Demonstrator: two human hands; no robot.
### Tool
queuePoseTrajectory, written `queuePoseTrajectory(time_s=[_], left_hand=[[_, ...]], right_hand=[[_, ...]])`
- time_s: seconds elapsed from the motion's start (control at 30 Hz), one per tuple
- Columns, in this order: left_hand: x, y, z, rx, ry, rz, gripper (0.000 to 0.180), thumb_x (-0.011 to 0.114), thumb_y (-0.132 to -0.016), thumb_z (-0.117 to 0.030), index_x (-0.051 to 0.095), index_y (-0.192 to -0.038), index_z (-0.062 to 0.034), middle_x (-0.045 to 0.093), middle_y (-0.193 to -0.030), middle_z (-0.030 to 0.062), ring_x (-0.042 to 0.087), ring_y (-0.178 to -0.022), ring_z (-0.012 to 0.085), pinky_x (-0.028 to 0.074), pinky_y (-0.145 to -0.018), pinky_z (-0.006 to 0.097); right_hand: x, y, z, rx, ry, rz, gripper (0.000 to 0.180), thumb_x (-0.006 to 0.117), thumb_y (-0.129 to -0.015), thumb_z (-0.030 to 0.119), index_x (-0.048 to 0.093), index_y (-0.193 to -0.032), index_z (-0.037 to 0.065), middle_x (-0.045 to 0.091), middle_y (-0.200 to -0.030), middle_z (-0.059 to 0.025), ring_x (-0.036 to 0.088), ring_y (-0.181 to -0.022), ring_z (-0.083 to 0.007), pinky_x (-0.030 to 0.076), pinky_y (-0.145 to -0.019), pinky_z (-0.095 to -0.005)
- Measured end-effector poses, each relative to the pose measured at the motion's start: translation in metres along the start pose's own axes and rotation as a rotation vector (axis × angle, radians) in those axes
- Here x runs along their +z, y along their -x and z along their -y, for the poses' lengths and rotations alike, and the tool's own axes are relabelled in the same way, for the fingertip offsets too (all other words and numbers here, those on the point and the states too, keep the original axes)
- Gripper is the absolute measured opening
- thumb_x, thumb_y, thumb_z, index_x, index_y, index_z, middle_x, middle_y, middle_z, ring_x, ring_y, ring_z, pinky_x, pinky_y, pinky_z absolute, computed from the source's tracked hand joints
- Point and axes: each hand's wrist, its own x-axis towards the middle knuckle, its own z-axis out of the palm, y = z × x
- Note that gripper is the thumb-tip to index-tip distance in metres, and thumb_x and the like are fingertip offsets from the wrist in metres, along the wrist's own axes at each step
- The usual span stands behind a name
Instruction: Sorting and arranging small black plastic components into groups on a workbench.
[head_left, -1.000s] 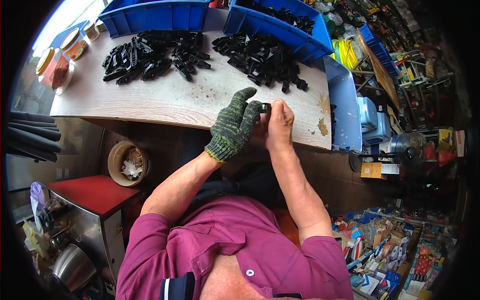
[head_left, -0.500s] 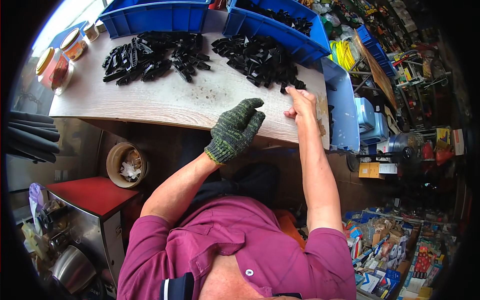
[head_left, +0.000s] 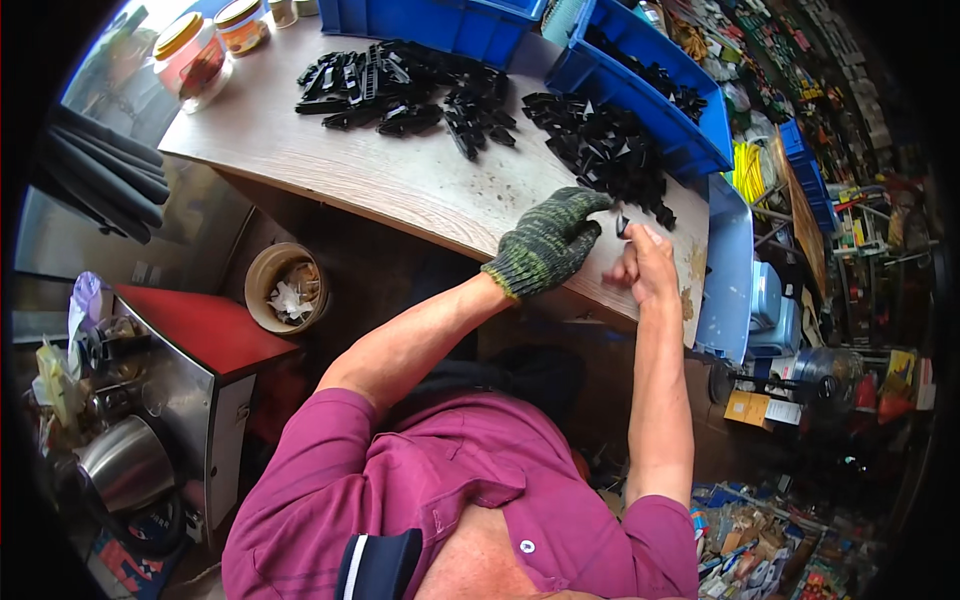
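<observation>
My right hand [head_left: 648, 262] is bare and closed, pinching a small black plastic piece [head_left: 621, 226] between thumb and forefinger above the table's near right part. Just left of it, my left hand [head_left: 548, 240] wears a dark green knitted glove. Its fingers and thumb point at the piece with a gap between them, and nothing shows in that gap. Beyond both hands lies a heap of black plastic pieces [head_left: 600, 145]. A second heap of longer, ribbed black pieces [head_left: 400, 85] spreads farther left on the wooden table [head_left: 330, 165].
Two blue crates [head_left: 430, 28] [head_left: 665, 100] stand along the table's back, the right one holding black pieces. Lidded jars [head_left: 190, 60] sit at the far left. A light blue bin [head_left: 728, 270] adjoins the right edge. A waste bucket [head_left: 285, 290] and red-topped cabinet [head_left: 200, 325] are lower left.
The view has turned, so the table and heaps sit farther right in the picture. My right hand has drawn back from the heap's edge toward the gloved hand, with a black piece now visible in it.
</observation>
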Motion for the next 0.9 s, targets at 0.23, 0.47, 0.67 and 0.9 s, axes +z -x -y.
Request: queuePoseTrajectory(time_s=[0.23,0.47,0.67,0.9], left_hand=[[-0.004,-0.003,-0.001,-0.076,0.019,0.183,0.027,0.065,-0.092,-0.016,0.066,-0.115,-0.0038,0.068,-0.105,0.0155,0.067,-0.095,0.0329,0.054,-0.084,0.040],[-0.007,-0.005,-0.003,-0.345,0.248,0.146,0.025,0.063,-0.096,-0.023,0.065,-0.111,-0.0025,0.071,-0.092,0.0125,0.067,-0.075,0.0165,0.055,-0.064,0.031],[-0.025,-0.021,-0.020,-0.735,0.421,0.257,0.031,0.059,-0.095,-0.031,0.064,-0.107,-0.0031,0.068,-0.084,0.0091,0.065,-0.070,0.0143,0.053,-0.053,0.030],[-0.075,-0.008,0.009,-0.044,-0.594,-0.133,0.030,0.060,-0.093,-0.033,0.062,-0.111,-0.0086,0.069,-0.092,0.0206,0.067,-0.083,0.0374,0.053,-0.072,0.049]], right_hand=[[0.018,0.017,-0.018,-0.161,-0.192,0.178,0.021,0.058,-0.098,0.024,0.062,-0.088,0.006,0.047,-0.050,0.0012,0.036,-0.036,-0.0066,0.038,-0.036,-0.0242],[0.043,0.032,-0.005,-0.171,-0.170,0.019,0.029,0.060,-0.098,0.031,0.066,-0.096,0.003,0.043,-0.047,0.0014,0.036,-0.036,-0.0082,0.043,-0.039,-0.0260],[0.051,0.032,-0.010,-0.254,-0.094,0.070,0.030,0.060,-0.098,0.032,0.064,-0.098,0.003,0.043,-0.049,0.0024,0.036,-0.037,-0.0070,0.039,-0.037,-0.0258],[0.063,0.036,-0.015,-0.246,-0.114,-0.057,0.038,0.055,-0.100,0.038,0.051,-0.082,0.005,0.034,-0.047,0.0020,0.037,-0.035,-0.0100,0.044,-0.036,-0.0291]])
